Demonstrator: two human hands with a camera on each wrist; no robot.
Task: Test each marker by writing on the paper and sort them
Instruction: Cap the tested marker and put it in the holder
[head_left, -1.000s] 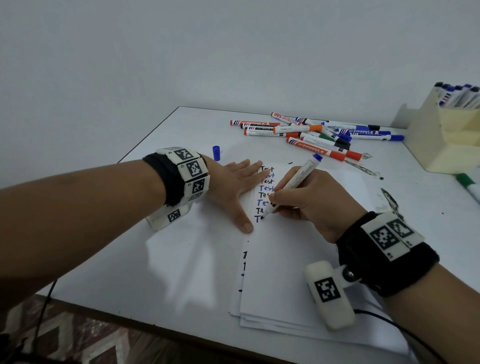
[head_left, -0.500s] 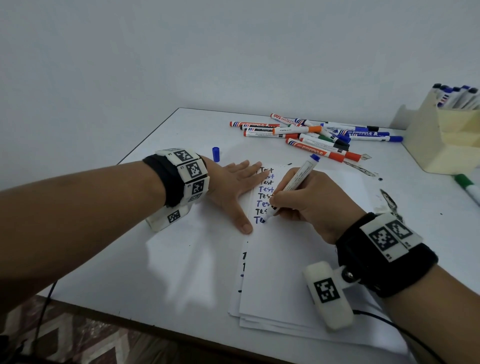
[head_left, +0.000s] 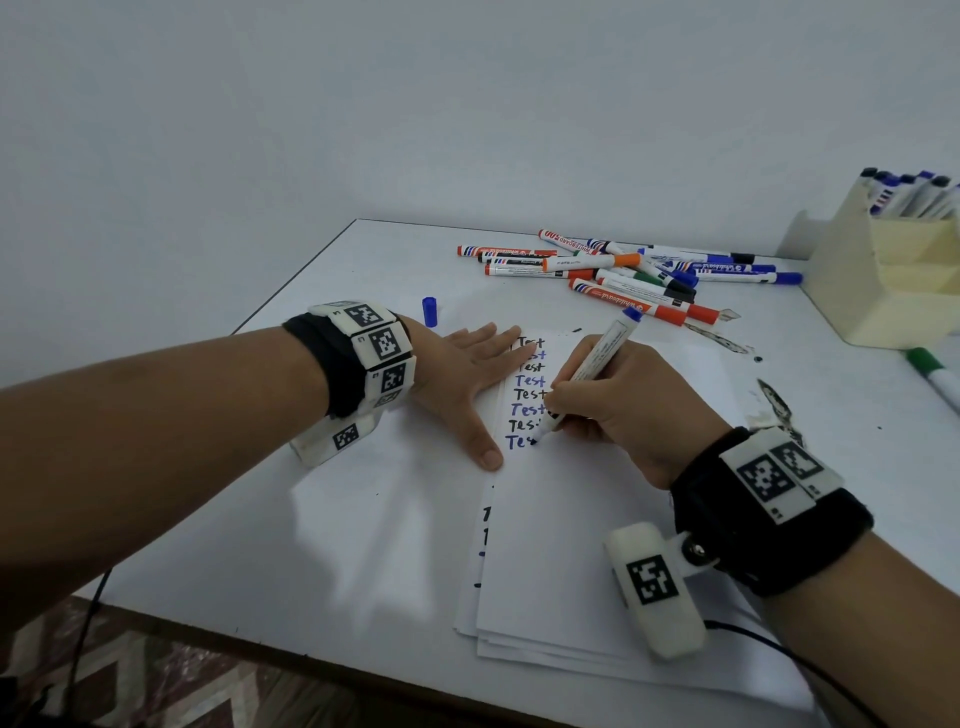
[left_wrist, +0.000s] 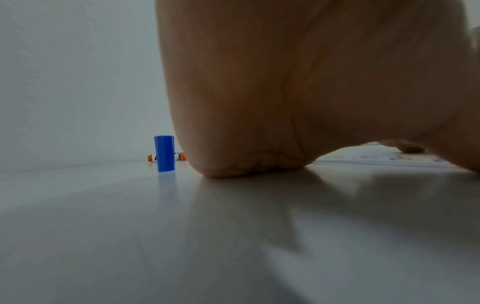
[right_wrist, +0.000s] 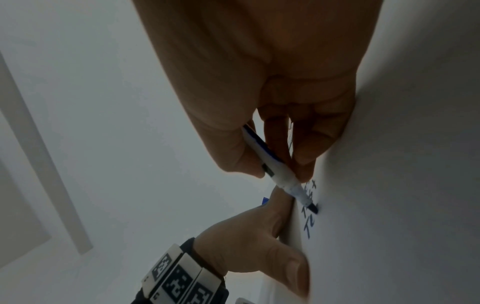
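Right hand (head_left: 623, 410) writes with blue marker (head_left: 592, 366) on paper (head_left: 561, 545).

Head cam looks down from above at table (head_left: 363, 519); left wrist cam sits low on tabletop; right wrist cam close over paper (right_wrist: 389, 185), shared with head view.
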